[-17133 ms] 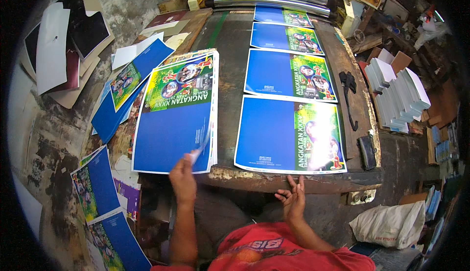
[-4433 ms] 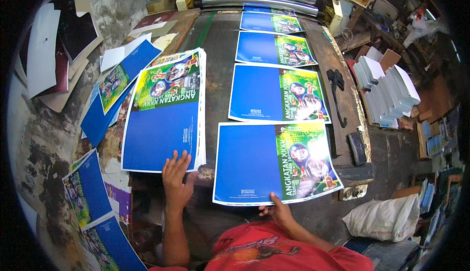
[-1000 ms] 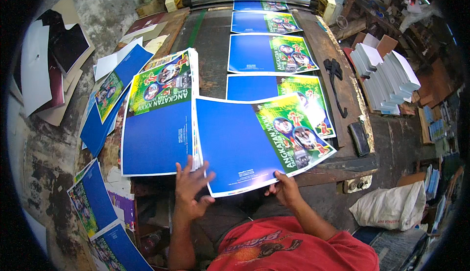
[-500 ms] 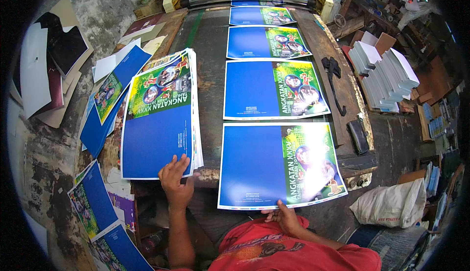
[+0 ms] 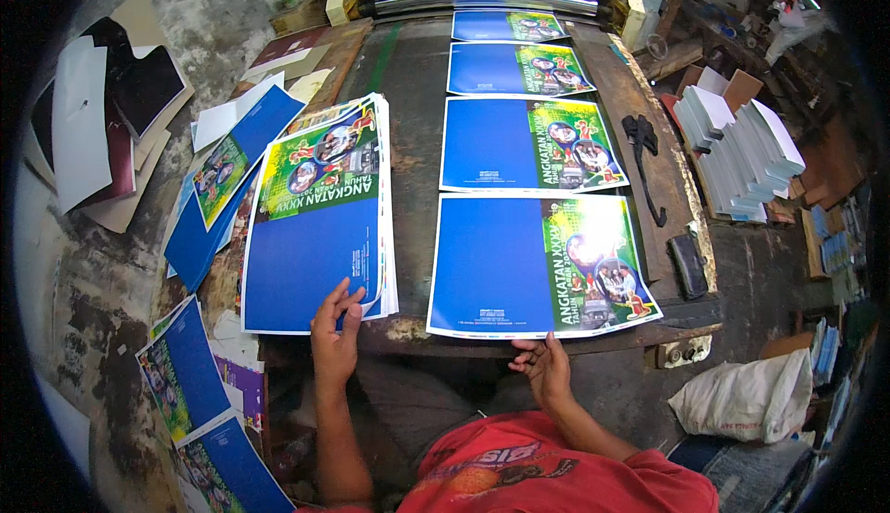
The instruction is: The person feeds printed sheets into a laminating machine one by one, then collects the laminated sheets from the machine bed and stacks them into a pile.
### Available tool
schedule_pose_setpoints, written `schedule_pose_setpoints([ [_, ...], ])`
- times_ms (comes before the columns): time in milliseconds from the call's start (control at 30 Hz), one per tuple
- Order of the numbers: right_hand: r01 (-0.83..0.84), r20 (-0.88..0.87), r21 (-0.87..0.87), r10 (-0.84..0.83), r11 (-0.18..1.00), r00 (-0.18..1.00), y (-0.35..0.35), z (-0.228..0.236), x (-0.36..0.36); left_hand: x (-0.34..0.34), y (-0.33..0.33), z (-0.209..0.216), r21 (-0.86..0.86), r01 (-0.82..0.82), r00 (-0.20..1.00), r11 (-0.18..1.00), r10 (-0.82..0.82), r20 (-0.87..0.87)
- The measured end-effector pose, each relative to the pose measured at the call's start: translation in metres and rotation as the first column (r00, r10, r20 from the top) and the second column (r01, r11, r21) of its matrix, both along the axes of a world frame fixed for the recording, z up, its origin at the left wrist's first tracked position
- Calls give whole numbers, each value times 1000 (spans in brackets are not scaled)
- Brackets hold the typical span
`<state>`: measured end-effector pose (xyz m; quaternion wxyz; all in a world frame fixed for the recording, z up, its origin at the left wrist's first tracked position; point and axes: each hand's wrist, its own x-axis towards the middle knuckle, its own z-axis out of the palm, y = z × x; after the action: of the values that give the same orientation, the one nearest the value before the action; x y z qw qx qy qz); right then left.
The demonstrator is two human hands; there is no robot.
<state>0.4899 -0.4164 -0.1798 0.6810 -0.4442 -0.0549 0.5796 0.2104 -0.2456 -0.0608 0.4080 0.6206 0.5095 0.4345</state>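
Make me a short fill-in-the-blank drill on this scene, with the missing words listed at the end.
1. The left hand is at the near ____ corner of the stack of printed sheets.
2. The right hand is at the near edge of the front sheet, whose left part is mostly ____ in colour.
3. The row of sheets leading toward the rollers shows ____ sheets.
4. The person's shirt is mainly ____ in colour.

Missing words: right; blue; four; red
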Motion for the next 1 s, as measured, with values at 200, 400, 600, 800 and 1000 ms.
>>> schedule_pose_setpoints([
  [200, 43, 70, -66, -39, 997, 997, 7, 32, -17, 0, -5, -12, 271, -51, 915, 961, 154, -374],
  [400, -511, 152, 510, 512, 692, 845, 11, 170, -32, 9, -21, -17, 580, -29, 862, 814, 314, -398],
  [600, -545, 475, 830, 658, -116, 584, 14, 283, -44, 4, -15, -9, 389, 47, 922, 920, 109, -371],
  [800, -508, 514, 833, 647, -220, 563, 41, 275, -48, -11, -20, -1, 341, 65, 936, 938, 61, -346],
  [1000, -495, 502, 846, 608, -198, 615, 43, 268, -33, -35, -1, -22, -183, -315, 799, 931, 365, 478],
])
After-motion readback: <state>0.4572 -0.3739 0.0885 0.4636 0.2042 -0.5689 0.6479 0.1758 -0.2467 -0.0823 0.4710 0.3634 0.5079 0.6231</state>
